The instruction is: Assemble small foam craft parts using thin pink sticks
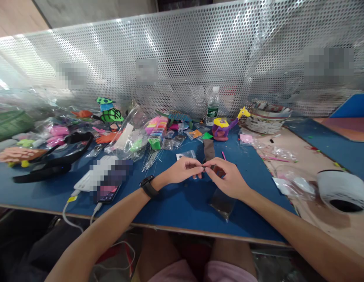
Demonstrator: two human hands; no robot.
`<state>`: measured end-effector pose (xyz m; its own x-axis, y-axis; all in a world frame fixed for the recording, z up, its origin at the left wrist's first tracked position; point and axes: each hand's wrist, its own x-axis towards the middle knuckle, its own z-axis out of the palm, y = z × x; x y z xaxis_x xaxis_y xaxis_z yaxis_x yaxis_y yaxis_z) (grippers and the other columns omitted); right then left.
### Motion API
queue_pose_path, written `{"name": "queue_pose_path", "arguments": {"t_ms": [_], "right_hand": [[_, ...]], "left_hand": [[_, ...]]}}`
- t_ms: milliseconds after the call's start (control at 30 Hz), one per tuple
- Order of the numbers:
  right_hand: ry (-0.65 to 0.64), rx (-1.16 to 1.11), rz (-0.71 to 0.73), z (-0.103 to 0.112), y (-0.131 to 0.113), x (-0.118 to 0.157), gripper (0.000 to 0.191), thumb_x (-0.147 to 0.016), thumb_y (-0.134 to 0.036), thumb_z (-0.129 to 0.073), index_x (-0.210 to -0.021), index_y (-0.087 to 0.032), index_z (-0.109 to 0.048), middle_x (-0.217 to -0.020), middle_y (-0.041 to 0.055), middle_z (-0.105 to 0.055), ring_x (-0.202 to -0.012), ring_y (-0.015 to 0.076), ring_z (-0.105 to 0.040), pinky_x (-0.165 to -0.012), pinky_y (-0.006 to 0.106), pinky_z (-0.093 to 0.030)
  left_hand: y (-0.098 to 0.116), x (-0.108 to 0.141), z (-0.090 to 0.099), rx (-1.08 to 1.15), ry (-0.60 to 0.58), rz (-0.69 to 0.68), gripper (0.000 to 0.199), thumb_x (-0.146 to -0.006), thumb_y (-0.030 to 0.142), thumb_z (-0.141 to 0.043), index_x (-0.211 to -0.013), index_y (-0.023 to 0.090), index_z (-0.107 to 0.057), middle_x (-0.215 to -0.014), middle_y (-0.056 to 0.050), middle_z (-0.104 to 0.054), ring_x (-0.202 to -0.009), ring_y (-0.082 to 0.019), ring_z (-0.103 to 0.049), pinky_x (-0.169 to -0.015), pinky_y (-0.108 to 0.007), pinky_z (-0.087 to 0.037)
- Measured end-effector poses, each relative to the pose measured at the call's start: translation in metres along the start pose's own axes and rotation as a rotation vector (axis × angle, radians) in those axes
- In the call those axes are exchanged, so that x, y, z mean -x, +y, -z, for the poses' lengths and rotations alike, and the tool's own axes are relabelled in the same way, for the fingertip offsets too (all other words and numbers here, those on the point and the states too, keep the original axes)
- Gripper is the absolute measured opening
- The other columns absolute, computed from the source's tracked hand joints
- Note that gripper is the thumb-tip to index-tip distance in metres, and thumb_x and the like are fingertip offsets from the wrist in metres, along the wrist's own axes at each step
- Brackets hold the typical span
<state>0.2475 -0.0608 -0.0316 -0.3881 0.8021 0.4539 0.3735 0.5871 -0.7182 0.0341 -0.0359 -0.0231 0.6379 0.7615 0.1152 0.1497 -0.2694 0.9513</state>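
Note:
In front of me, above the blue tabletop, my left hand and my right hand meet at the fingertips. Both are closed in a pinch on a small dark piece, too small for me to name. Just beyond the fingers lies a flat brown strip. A clear bag with brown material rests below my right hand. Near my left hand is a small clear packet with something white. A pink stick lies behind my right hand.
Toy animals stand along the back, among them a yellow-and-purple giraffe figure. Near it are a water bottle and a woven basket. Bags of coloured material, a phone and a black strap lie left; a white roll, right.

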Motion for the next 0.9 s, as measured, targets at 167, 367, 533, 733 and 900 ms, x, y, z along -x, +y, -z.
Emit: {"name": "queue_pose_path", "arguments": {"t_ms": [167,367,533,733,900], "right_hand": [[-0.020,-0.004,0.007,-0.0006,0.0008,0.0004,0.021,-0.097,-0.037,-0.054,-0.101,-0.022,-0.069,-0.092,0.0052,-0.070,-0.059,0.0122,-0.061,-0.053,0.025,-0.050],[-0.024,-0.009,0.019,-0.0001,0.0001,0.0005,0.022,-0.098,-0.036,-0.054,-0.102,-0.022,-0.070,-0.091,0.0057,-0.070,-0.061,0.0128,-0.061,-0.053,0.025,-0.050],[0.014,-0.005,0.004,-0.0006,0.0011,0.0002,0.022,-0.095,-0.036,-0.057,-0.104,-0.022,-0.072,-0.091,0.0045,-0.072,-0.059,0.0123,-0.061,-0.053,0.025,-0.050],[0.124,-0.022,-0.113,-0.0020,0.0015,-0.0012,0.020,-0.087,-0.037,-0.067,-0.096,-0.021,-0.073,-0.081,0.0031,-0.075,-0.056,0.0148,-0.065,-0.051,0.026,-0.051],[0.114,-0.064,-0.144,-0.0013,0.0002,-0.0010,0.018,-0.087,-0.034,-0.065,-0.088,-0.020,-0.076,-0.066,0.0007,-0.073,-0.053,0.0162,-0.068,-0.051,0.026,-0.053]], "left_hand": [[-0.0033,0.0006,0.0003,-0.035,0.017,0.015,0.032,-0.091,0.042,-0.065,-0.088,0.012,-0.071,-0.077,-0.006,-0.070,-0.066,-0.011,-0.061,-0.063,-0.021,-0.048],[-0.0060,-0.0003,0.0011,0.002,0.003,0.010,0.032,-0.091,0.043,-0.064,-0.091,0.012,-0.072,-0.078,-0.006,-0.071,-0.068,-0.012,-0.062,-0.066,-0.023,-0.049],[-0.0019,0.0004,-0.0005,-0.046,0.040,-0.002,0.031,-0.091,0.041,-0.065,-0.086,0.012,-0.074,-0.075,-0.006,-0.071,-0.065,-0.011,-0.061,-0.062,-0.021,-0.047],[-0.0006,-0.0003,-0.0011,-0.091,0.078,-0.019,0.032,-0.091,0.042,-0.064,-0.086,0.013,-0.076,-0.076,-0.006,-0.073,-0.064,-0.011,-0.060,-0.063,-0.021,-0.047],[-0.0026,-0.0009,-0.0010,-0.097,0.072,-0.022,0.032,-0.093,0.041,-0.062,-0.090,0.012,-0.075,-0.078,-0.006,-0.072,-0.064,-0.011,-0.059,-0.063,-0.022,-0.047]]}}
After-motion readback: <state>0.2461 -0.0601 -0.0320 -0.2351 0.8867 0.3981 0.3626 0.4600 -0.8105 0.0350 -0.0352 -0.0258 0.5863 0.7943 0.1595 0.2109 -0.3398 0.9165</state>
